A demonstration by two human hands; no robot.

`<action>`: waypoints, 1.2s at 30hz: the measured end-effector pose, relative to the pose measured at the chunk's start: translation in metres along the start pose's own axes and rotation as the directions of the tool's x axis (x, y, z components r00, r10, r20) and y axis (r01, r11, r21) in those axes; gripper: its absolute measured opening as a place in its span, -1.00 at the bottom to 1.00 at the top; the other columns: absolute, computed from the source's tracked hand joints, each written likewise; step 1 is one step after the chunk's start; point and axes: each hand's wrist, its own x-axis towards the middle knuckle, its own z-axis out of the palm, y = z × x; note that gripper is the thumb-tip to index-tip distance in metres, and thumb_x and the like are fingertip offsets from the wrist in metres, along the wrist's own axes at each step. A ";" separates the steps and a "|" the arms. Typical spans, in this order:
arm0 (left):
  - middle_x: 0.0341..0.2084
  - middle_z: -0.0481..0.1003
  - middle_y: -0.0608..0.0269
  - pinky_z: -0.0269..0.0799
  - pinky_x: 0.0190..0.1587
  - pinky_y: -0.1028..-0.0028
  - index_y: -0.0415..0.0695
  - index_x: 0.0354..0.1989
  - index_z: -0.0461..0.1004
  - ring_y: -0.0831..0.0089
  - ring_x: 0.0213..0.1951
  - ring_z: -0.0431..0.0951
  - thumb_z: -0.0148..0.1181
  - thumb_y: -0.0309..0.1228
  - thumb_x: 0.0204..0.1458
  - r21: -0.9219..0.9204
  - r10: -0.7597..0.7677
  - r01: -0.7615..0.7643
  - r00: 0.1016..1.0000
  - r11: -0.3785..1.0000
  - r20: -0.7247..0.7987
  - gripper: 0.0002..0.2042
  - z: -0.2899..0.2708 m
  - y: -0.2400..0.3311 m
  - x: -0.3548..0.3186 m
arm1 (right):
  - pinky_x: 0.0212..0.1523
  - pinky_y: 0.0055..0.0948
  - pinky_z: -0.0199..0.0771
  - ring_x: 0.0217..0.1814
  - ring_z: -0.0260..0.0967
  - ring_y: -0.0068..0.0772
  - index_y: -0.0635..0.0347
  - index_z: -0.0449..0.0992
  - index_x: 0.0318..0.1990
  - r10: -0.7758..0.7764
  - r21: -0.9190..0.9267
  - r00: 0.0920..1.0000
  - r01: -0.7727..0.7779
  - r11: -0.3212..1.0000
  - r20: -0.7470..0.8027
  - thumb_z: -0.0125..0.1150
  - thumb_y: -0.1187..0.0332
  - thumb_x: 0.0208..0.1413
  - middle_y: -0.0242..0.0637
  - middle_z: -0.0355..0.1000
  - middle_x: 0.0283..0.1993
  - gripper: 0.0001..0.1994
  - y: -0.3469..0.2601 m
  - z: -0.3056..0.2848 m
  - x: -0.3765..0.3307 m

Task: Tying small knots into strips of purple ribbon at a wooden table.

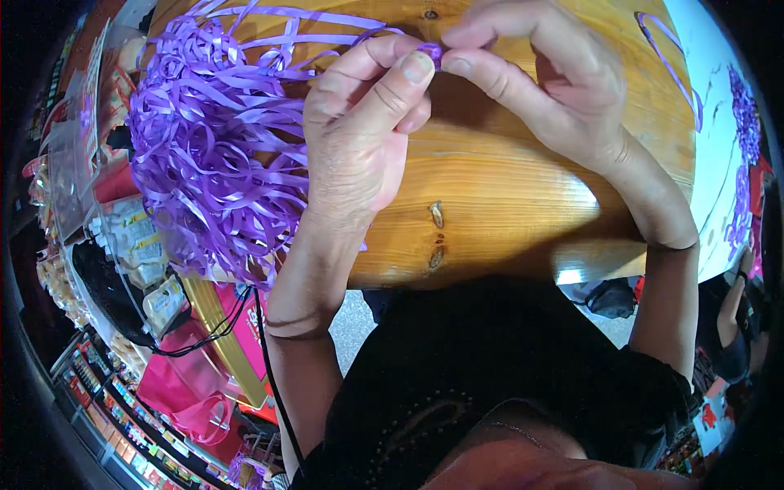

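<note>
A small loop or knot of purple ribbon [430, 54] sits between my two hands, above the far part of the wooden table. My left hand [359, 122] pinches it between thumb and fingers. From the other side, the thumb and forefinger of my right hand [559, 90] close in on its right edge; whether they press on it is hard to make out. To the left of my left hand lies a big tangled heap of purple ribbons [216, 147], with strands running toward the held piece.
The wooden table [506, 212] has a rounded edge in front of me. One ribbon loop [674, 61] lies at its right side. Beyond is a white surface [714, 139] with more purple ribbons [741, 122]. Packaged goods [135, 237] and a pink bag [184, 384] crowd the left.
</note>
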 end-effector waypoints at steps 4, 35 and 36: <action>-0.50 0.41 0.39 0.12 -0.53 0.68 -0.25 -0.27 0.46 0.72 -0.52 0.26 0.14 -0.55 0.02 0.019 -0.013 0.014 0.998 1.000 -0.057 -0.89 0.005 0.001 -0.001 | -0.35 -0.49 0.42 -0.33 0.42 -0.33 0.27 0.51 -0.32 -0.197 -0.081 0.980 0.197 0.977 0.010 0.30 0.52 -0.11 -0.23 0.44 -0.36 -0.84 0.002 -0.003 0.001; -0.48 0.43 0.42 0.21 -0.42 0.71 -0.25 -0.27 0.48 0.72 -0.44 0.34 0.19 -0.59 -0.03 0.105 -0.050 0.052 0.999 0.993 -0.014 -0.86 0.008 0.003 -0.002 | -0.26 -0.69 0.32 -0.32 0.32 -0.70 0.27 0.49 -0.39 -0.480 0.643 0.839 0.519 0.563 -0.256 0.19 0.60 -0.04 -0.42 0.43 -0.38 -0.94 0.066 0.029 0.008; -0.47 0.44 0.42 0.26 -0.36 0.71 -0.25 -0.26 0.48 0.70 -0.41 0.37 0.19 -0.60 -0.04 0.144 -0.030 0.036 0.999 0.989 -0.042 -0.85 0.010 0.003 -0.003 | -0.25 -0.69 0.31 -0.31 0.32 -0.70 0.27 0.49 -0.39 -0.463 0.665 0.851 0.498 0.557 -0.250 0.18 0.60 -0.03 -0.42 0.43 -0.38 -0.94 0.066 0.029 0.007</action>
